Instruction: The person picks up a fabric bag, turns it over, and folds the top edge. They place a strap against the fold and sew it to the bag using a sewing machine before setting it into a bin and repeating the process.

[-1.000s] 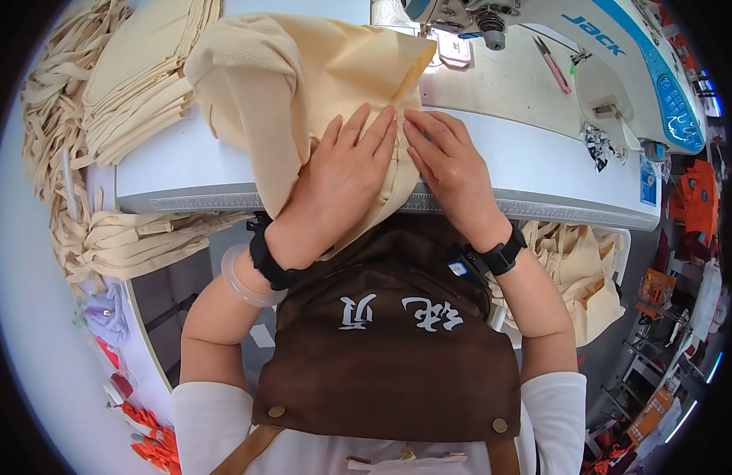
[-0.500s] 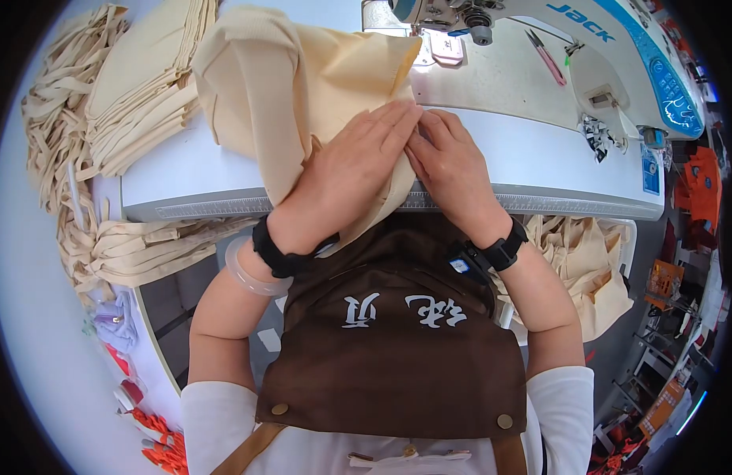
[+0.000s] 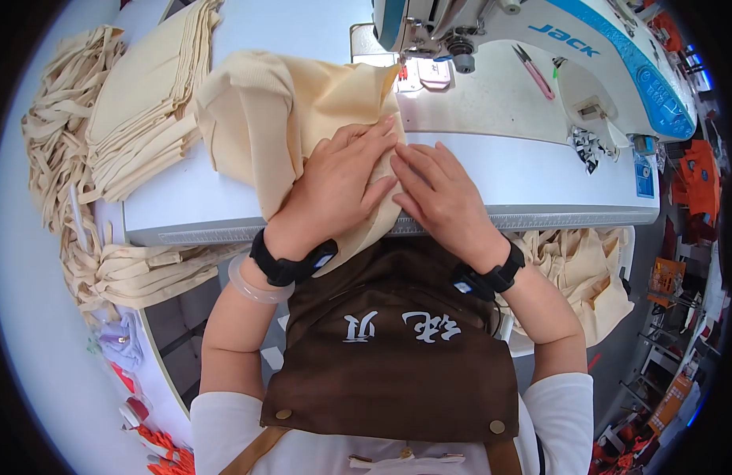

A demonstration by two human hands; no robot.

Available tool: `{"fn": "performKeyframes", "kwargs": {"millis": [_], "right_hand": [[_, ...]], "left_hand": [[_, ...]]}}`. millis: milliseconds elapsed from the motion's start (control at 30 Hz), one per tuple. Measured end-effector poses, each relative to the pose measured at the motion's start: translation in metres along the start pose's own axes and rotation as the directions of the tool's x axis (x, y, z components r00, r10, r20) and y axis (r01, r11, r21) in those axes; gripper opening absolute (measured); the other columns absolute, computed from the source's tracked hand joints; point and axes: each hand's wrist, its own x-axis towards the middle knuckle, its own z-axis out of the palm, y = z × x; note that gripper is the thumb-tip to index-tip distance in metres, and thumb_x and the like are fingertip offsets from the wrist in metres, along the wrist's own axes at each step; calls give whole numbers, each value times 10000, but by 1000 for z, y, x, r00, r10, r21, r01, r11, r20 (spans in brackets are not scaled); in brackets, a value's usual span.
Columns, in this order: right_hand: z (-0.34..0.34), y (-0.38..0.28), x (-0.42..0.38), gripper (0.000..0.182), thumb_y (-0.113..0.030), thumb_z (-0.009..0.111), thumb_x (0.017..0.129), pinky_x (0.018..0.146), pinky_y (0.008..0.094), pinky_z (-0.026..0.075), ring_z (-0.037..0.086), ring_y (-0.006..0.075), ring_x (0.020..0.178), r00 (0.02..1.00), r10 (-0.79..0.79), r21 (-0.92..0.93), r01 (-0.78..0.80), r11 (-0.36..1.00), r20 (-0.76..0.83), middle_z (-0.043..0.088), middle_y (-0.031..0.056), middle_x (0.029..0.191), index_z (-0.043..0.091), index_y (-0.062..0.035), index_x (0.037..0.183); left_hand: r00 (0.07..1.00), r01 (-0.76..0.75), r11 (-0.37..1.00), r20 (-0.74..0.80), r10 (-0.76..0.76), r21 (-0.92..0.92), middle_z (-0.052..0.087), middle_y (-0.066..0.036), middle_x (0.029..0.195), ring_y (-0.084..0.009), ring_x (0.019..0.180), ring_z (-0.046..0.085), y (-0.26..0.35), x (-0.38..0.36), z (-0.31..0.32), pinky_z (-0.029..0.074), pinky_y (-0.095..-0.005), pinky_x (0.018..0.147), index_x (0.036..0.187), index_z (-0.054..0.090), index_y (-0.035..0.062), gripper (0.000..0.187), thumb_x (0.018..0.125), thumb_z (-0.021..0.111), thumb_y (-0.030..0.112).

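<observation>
— How open, the left hand (image 3: pixel 338 174)?
— Laid out flat, palm down, fingers stretched, thumb out to the side. Not closed round anything; resting on top of the cream cloth (image 3: pixel 259 119).
— And the right hand (image 3: pixel 445 194)?
— Loosely bent, not clenched, thumb apart from the fingers. Tips at the cloth's right edge, just beside the left fingertips. Underside of the palm hidden.
— Where to find the cloth, then?
— Under the left hand and beyond, bunched into a rounded fold to the left, hanging over the table's (image 3: pixel 540 170) front edge below. Far corner close to the needle end of the machine (image 3: pixel 572 47); too small to tell whether under the needle.
— Right behind the grip?
— A dark band on each wrist, a clear bracelet (image 3: pixel 259 289) behind the left one. Below both hands, a brown apron (image 3: pixel 389 388); along the table edge, a ruler strip (image 3: pixel 500 222).
— Farther out?
— Left of the left hand, a stack of cream pieces (image 3: pixel 152 103). Ahead and right of the right hand, pink-handled snips (image 3: pixel 536 73). Lower right, a bin of more cream fabric (image 3: pixel 576 273). Farthest left, a heap of straps (image 3: pixel 73 119).
</observation>
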Motion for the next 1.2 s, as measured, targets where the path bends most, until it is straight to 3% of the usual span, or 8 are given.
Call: {"fn": "performKeyframes", "kwargs": {"millis": [167, 367, 467, 567, 667, 867, 967, 1200], "right_hand": [[-1, 1, 10, 463, -177, 697, 829, 1061, 464, 407, 519, 284, 1217, 1000, -4, -46, 5, 999, 25, 557, 126, 1311, 586, 12, 1237], [8, 7, 24, 386, -139, 657, 831, 1040, 449, 416, 519, 273, 1216, 1000, 24, -125, -22, 992, 11, 563, 107, 1320, 606, 3, 1186], [11, 15, 27, 347, -122, 647, 822, 1030, 452, 420, 526, 269, 1205, 1000, -2, -50, 2, 999, -4, 577, 101, 1302, 619, -1, 1146], [7, 22, 30, 320, -107, 642, 819, 1013, 444, 426, 531, 266, 1193, 1000, -11, -40, 11, 999, -10, 589, 98, 1280, 627, -5, 1122], [5, 32, 38, 323, -91, 630, 822, 996, 425, 430, 533, 262, 1186, 1000, -12, -79, 11, 997, -8, 593, 97, 1268, 629, -3, 1132], [0, 45, 45, 368, -76, 606, 833, 984, 411, 430, 534, 268, 1181, 999, 45, -149, -45, 988, -5, 599, 100, 1262, 616, 17, 1188], [-2, 46, 46, 376, -68, 611, 827, 981, 408, 433, 535, 272, 1175, 998, 58, -133, -59, 989, -12, 598, 103, 1260, 615, 24, 1192], [-2, 50, 47, 403, -71, 646, 804, 982, 407, 440, 544, 276, 1153, 997, 73, -116, -76, 990, -34, 599, 106, 1253, 620, 28, 1194]], "left_hand": [[998, 64, 997, -2, -64, 34, 577, -118, 1348, -320, 1183, 523, -7, 8, -1, 430, -405, 1010, 1476, 398, 62, 778, 798, 766, 165], [993, 110, 992, 42, -107, -65, 592, -119, 1286, -311, 1195, 510, -28, 28, -5, 395, -410, 1016, 1415, 410, 10, 746, 791, 772, 198], [997, 73, 997, 6, -73, -6, 582, -145, 1300, -341, 1206, 499, -39, 36, 0, 381, -414, 1047, 1432, 374, 6, 795, 778, 787, 189], [999, 36, 997, -19, -37, -69, 522, -164, 1382, -363, 1230, 466, -40, 47, -2, 382, -407, 1067, 1451, 328, 2, 827, 786, 791, 170], [997, 29, 994, -68, -36, -110, 531, -191, 1340, -371, 1220, 465, -48, 60, 0, 384, -411, 1057, 1416, 345, -24, 796, 789, 791, 182], [999, 45, 998, -10, -46, -46, 514, -215, 1236, -376, 1160, 473, -57, 86, 6, 399, -421, 1024, 1308, 430, -35, 712, 782, 801, 269], [992, 118, 993, 56, -116, -25, 498, -223, 1236, -378, 1148, 474, -59, 89, 6, 399, -422, 1024, 1310, 439, -38, 720, 782, 800, 293], [999, 42, 994, -25, -44, -103, 494, -246, 1228, -393, 1168, 480, -63, 97, 11, 408, -431, 1020, 1320, 423, -43, 767, 766, 817, 311]]}}
